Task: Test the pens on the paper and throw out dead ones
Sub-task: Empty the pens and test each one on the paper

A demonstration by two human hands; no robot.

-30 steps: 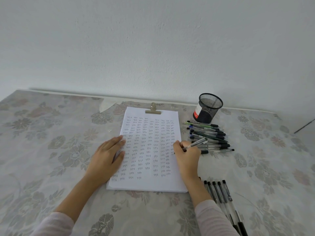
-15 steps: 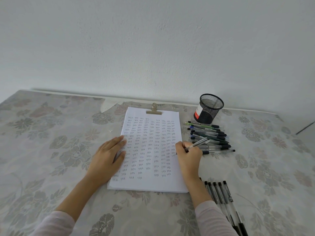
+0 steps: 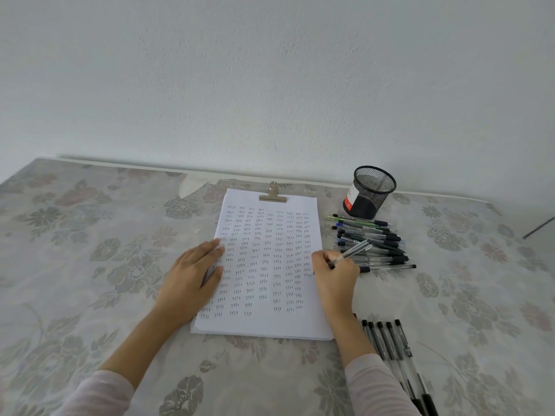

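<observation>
Fingers (image 3: 323, 256), right hand (image 3: 335, 276), pinch pen (image 3: 354, 250) — tip on paper (image 3: 270, 283) edge.

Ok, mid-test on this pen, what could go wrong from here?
1. The right hand writes with the pen at the right edge of the paper, close to the loose pen pile; a stroke could run off the sheet or nudge the pile.
2. The pen row lies beside the right forearm; the sleeve might sweep it and mix the groups.
3. The sheet is crowded with marks, so a faint line could be misread.
</observation>
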